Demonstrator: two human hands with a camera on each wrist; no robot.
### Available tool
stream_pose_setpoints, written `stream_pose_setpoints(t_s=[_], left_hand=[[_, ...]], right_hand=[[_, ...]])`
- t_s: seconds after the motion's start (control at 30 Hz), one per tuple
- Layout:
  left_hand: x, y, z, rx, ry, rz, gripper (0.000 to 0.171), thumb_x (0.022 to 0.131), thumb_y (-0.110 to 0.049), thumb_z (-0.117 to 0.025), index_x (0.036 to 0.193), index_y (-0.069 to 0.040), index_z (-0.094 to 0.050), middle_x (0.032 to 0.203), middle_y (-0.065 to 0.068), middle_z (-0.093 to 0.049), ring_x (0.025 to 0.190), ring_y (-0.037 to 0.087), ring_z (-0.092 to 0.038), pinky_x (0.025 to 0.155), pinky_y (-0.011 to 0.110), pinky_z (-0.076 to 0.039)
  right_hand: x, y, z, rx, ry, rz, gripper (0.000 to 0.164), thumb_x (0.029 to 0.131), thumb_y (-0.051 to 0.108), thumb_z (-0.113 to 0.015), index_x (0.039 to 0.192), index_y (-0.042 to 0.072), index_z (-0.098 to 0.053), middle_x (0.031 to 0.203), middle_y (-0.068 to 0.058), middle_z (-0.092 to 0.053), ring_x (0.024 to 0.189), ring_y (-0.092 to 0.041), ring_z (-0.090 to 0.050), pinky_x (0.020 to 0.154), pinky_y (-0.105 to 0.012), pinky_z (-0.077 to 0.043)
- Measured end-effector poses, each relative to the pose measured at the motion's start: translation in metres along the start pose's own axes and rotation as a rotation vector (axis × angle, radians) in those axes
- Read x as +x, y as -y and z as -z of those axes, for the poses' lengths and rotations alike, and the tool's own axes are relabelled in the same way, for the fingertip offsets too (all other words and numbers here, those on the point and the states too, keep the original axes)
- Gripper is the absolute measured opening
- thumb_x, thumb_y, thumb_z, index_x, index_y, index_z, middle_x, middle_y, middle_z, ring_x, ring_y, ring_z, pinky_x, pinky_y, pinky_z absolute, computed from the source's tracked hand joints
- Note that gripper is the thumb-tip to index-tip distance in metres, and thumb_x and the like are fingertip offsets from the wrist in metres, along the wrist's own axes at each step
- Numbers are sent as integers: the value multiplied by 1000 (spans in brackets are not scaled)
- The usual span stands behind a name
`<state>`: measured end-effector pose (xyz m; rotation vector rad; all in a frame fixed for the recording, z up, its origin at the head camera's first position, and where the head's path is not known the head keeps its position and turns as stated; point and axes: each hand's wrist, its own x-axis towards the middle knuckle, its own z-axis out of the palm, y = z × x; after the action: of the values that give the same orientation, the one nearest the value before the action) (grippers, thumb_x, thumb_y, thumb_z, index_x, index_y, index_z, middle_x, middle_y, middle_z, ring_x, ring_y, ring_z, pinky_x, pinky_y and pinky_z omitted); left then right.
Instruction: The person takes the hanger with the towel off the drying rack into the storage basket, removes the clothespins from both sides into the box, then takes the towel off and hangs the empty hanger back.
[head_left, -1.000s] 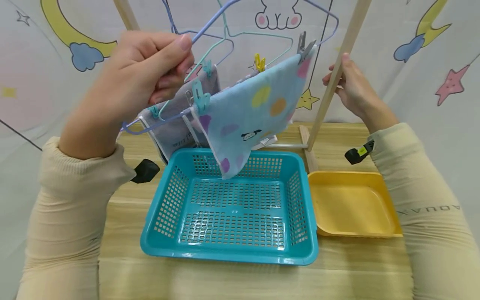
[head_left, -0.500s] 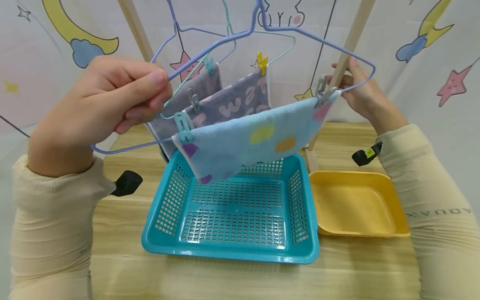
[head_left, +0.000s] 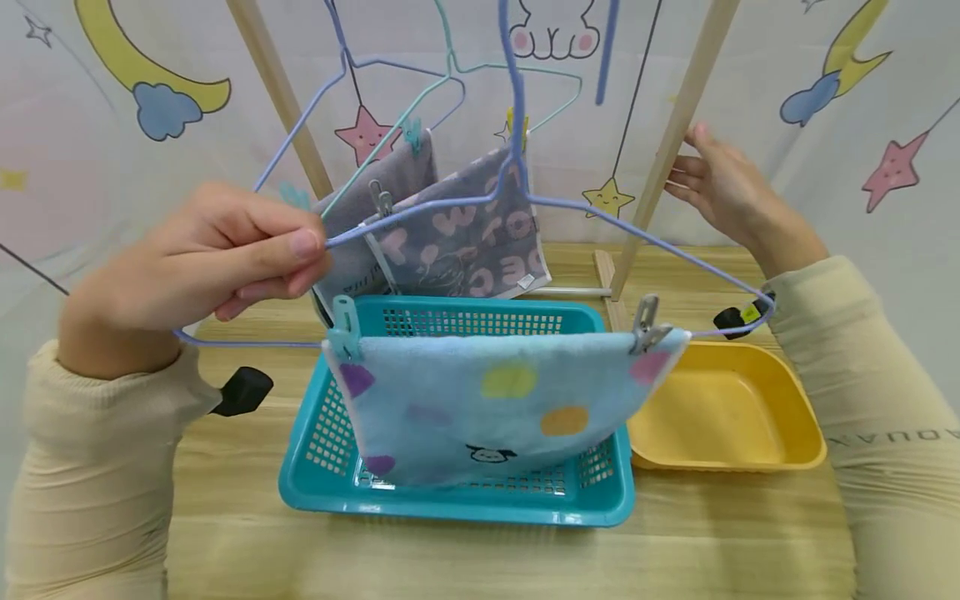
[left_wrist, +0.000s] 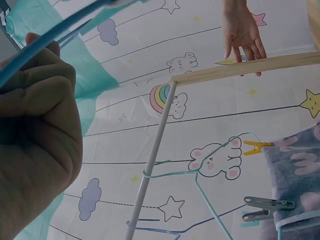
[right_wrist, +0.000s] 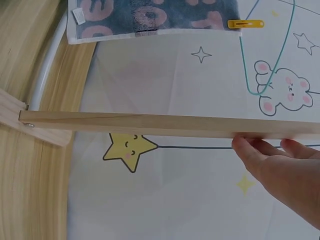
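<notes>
The left hand (head_left: 243, 254) pinched the blue-violet hanger (head_left: 517, 152) at its left shoulder, the other hand well away; the hanger's long axis ran rightward from those fingers, nearly level, with its hook (head_left: 512, 50) up and to their right. The clipped-on pale blue towel (head_left: 450, 400) hung above the teal basket (head_left: 465, 512). The right hand (head_left: 738, 187) lay at the wooden post (head_left: 678, 133), fingers extended, gripping nothing. Half a second earlier, the hanger sat higher in the head view, its right end tipped up.
</notes>
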<state>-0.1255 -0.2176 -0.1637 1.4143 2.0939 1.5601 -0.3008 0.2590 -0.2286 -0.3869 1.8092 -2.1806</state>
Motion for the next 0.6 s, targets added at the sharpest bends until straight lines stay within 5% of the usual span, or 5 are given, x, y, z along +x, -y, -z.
stream_pose_setpoints(t_s=[0.17, 0.43, 0.6], left_hand=[[-2, 9, -4, 52, 54, 32, 39, 98, 18, -38, 84, -7, -65, 61, 0, -38, 46, 7, -34, 34, 18, -28], [1, 29, -7, 13, 127, -46, 30, 99, 11, -49, 90, -7, -72, 58, 0, -33, 43, 6, -34, 33, 16, -28], [2, 42, -7, 21, 134, -100, 24, 98, 7, -54, 93, -4, -74, 59, -1, -42, 42, 4, -38, 35, 15, -30]], right_hand=[[-4, -5, 1, -16, 26, 28, 65, 107, 40, -34, 161, 13, -11, 163, -22, -4, 151, -30, -8, 118, -37, -13], [-9, -6, 5, -28, 2, 28, 63, 106, 39, -40, 160, 14, -20, 163, -19, -15, 148, -33, -19, 115, -36, -23], [-13, -6, 6, -43, -60, 68, 54, 104, 31, -49, 149, 3, -34, 146, -21, -38, 131, -33, -43, 104, -28, -41]])
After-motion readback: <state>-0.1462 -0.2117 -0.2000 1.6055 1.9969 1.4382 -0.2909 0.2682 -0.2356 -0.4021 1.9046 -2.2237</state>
